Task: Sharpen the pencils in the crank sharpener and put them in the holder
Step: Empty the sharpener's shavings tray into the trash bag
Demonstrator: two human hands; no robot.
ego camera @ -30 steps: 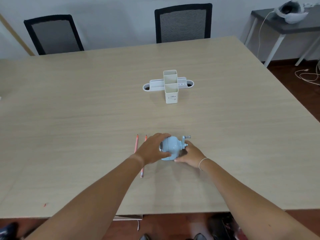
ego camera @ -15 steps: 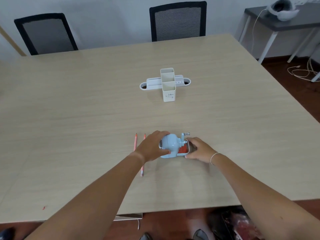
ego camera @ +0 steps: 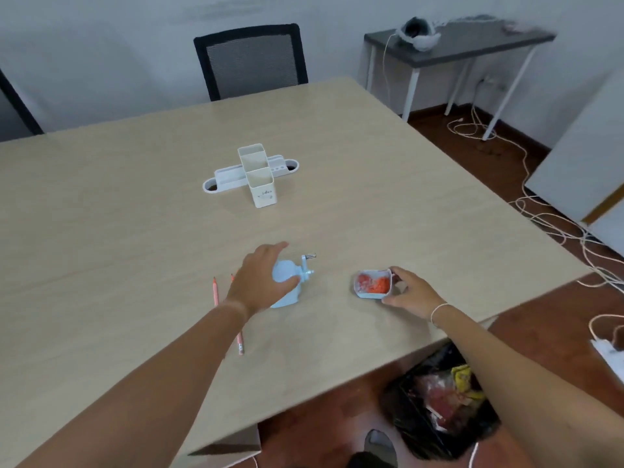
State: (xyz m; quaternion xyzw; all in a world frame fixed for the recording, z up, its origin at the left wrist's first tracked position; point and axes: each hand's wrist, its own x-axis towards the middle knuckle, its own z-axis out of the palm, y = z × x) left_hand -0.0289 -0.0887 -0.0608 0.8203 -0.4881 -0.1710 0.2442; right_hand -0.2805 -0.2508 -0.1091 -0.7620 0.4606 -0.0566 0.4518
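Observation:
A light blue crank sharpener (ego camera: 289,288) stands near the table's front edge, its metal crank handle pointing right and up. My left hand (ego camera: 261,276) grips its rounded top. To the right, my right hand (ego camera: 408,292) holds the sharpener's pulled-out shavings drawer (ego camera: 373,284), which is full of orange shavings and sits low over the table. Two orange pencils (ego camera: 216,292) lie left of the sharpener, partly hidden under my left wrist. A white desk holder (ego camera: 259,177) with two tall square cups stands mid-table.
A black-bagged waste bin (ego camera: 442,400) with rubbish sits on the floor under the table's right front corner. Black mesh chairs (ego camera: 251,62) stand behind the table. A grey side table (ego camera: 456,45) and loose cables (ego camera: 540,211) are at the right.
My right hand has pulled the shavings drawer out of the sharpener and carried it to the right. My left hand stays on the sharpener. The view has swung right, showing the bin.

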